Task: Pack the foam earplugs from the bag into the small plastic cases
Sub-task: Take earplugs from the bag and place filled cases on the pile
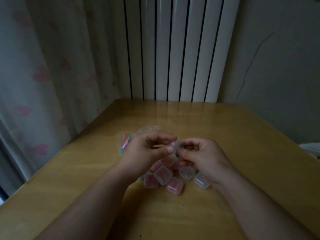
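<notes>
Left hand (pixel 149 149) and right hand (pixel 202 153): fingers pinching one clear case (pixel 174 146). Cases (pixel 163 175) clustered on table (pixel 225 135); bag (pixel 126 141) behind.

Lower frame: my left forearm (pixel 97 201) and right forearm (pixel 251 205) are bare right to the bottom edge. Left grip (pixel 147 149) and right grip (pixel 204 156) bare too. Left thumbnail (pixel 170 149) trimmed short. Dim light blurs finer detail.

Dim, soft-focus view; faint glare on table (pixel 173 110), perhaps wide-angle bowing.
</notes>
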The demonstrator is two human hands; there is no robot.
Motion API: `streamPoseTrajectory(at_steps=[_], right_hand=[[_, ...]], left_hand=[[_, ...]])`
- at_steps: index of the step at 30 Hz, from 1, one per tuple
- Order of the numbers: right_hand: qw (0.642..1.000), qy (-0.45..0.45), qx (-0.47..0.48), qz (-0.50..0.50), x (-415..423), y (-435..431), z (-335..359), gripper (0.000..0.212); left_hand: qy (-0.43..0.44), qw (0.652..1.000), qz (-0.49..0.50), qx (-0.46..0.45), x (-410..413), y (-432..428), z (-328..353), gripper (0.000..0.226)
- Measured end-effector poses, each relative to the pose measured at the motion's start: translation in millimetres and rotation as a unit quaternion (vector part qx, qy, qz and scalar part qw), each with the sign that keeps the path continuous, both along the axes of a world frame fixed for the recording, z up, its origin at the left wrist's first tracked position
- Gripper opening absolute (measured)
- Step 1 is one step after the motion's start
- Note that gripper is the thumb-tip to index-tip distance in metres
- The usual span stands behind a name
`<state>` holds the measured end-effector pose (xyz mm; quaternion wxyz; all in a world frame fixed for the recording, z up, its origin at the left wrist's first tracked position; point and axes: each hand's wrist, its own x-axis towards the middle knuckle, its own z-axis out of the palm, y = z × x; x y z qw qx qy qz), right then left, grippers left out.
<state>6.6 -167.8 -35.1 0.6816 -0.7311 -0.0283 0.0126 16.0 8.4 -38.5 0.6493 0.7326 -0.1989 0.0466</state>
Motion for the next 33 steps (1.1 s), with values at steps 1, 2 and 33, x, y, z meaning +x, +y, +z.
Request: streamPoseTrajectory(at_steps=[1, 2, 33], right_hand=[[1.000, -0.002, -0.005, -0.004, 0, 0, -1, 0.013], [1.000, -0.003, -0.008, -0.007, 0, 1, -2, 0.012], [1.000, -0.002, 0.020, 0.000, 4, 4, -7, 0.013]], left_hand=[[-0.007, 1.000, 0.004, 0.002, 0, -1, -1, 0.031], [-0.008, 1.000, 0.006, 0.003, 1, -1, -1, 0.031], [-0.085, 0.992, 0.082, 0.047, 11, -1, -11, 0.028]])
